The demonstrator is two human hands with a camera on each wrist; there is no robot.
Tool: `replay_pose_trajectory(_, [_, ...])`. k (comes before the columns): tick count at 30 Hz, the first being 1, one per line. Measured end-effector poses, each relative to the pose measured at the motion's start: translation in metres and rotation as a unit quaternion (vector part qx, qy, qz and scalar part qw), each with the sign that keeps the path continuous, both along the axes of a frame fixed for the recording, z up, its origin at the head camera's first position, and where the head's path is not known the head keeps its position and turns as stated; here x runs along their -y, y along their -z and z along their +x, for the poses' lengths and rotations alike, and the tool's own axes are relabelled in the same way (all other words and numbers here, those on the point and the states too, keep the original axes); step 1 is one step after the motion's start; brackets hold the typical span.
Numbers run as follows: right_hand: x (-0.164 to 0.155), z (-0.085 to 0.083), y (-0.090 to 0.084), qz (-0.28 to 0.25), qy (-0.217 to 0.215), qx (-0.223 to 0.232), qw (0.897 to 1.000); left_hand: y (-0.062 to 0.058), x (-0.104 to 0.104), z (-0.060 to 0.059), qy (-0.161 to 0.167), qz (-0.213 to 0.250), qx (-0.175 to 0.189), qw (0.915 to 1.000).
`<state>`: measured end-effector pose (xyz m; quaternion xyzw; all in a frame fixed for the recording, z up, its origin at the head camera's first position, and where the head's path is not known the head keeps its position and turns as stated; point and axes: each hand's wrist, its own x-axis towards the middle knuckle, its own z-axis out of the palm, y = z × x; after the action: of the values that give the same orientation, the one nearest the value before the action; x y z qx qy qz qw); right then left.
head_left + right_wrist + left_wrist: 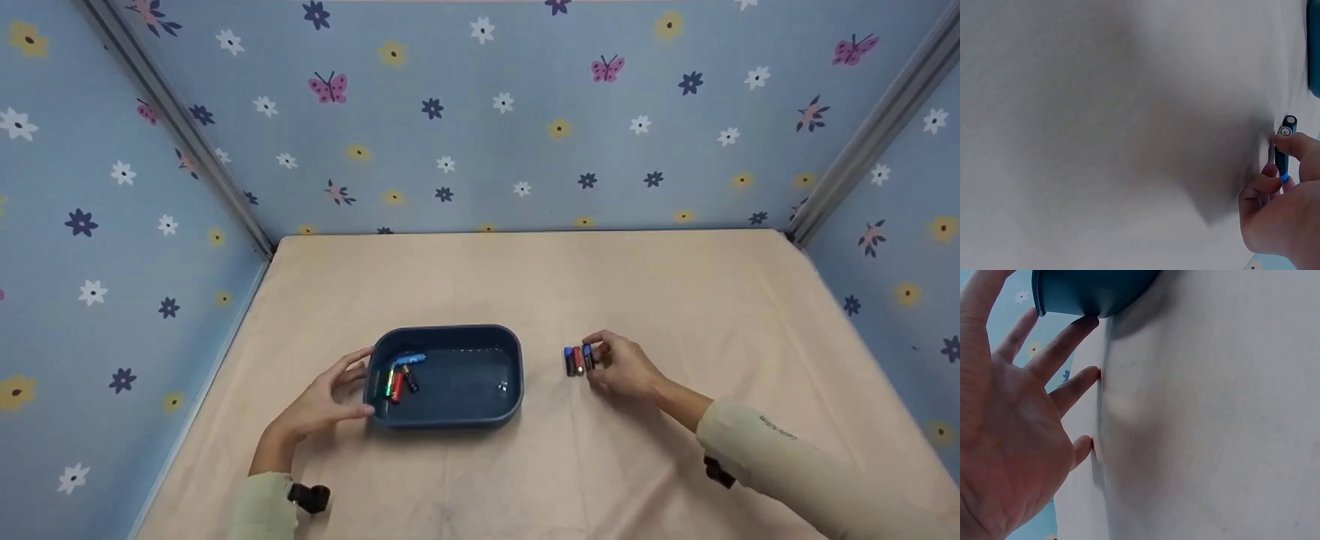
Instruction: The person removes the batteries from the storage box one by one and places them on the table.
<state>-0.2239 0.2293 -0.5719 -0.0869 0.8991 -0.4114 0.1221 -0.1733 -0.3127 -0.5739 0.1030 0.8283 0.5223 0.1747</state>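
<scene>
Three batteries (pixel 578 361) sit nearly parallel, long axes toward the back wall (pixel 480 105).

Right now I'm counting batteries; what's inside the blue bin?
Inside the bin: a light-blue battery, a green one, a red one and a dark one. Anything directly beneath them is covered.

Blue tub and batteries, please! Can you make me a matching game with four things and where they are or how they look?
1. Left hand
2. Right hand
3. Green battery
4. Back wall

A. Inside the blue tub
B. Covered in flowers and butterflies
C. At the row of three batteries
D. Touching the tub's outside

Pairs: 1-D, 2-C, 3-A, 4-B
</scene>
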Motion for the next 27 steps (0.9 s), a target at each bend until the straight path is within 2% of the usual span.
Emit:
replay_pose_trajectory(14, [0.0017, -0.002, 0.0015, -0.001, -0.003, 0.018, 1.0, 0.0023, 0.0013, 0.0007, -0.009, 0.003, 0.001, 1.0])
replay_pose_trajectory(27, [-0.0012, -0.0018, 0.0001, -0.004, -0.016, 0.019, 1.0, 0.0022, 0.0005, -0.0003, -0.002, 0.002, -0.001, 1.0])
